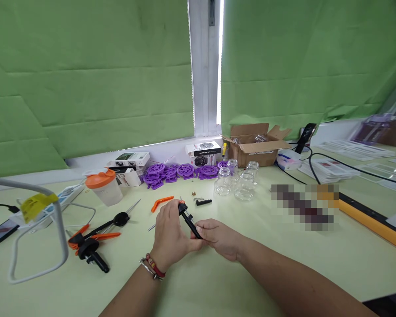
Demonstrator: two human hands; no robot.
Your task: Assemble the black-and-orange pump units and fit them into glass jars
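Both hands hold a slim black plastic part [190, 223] with a bit of orange at its upper end; its exact kind I cannot make out. My left hand [171, 233] is closed around its upper part, with a beaded bracelet on the wrist. My right hand [218, 237] pinches the lower end between thumb and fingers. Just beyond the hands lie an orange lever-like piece [161, 202], a small metal spring [199, 199] and a short black piece [203, 202]. To the left rests a black and orange assembly [89, 248] with a rod and a handle.
Glass jars [244, 188] stand behind the hands, beside several purple plastic parts [185, 171]. An open cardboard box [257, 147] sits at the back. On the left are an orange-lidded cup [107, 191], a grey bent tube frame [63, 233] and a phone [1, 231].
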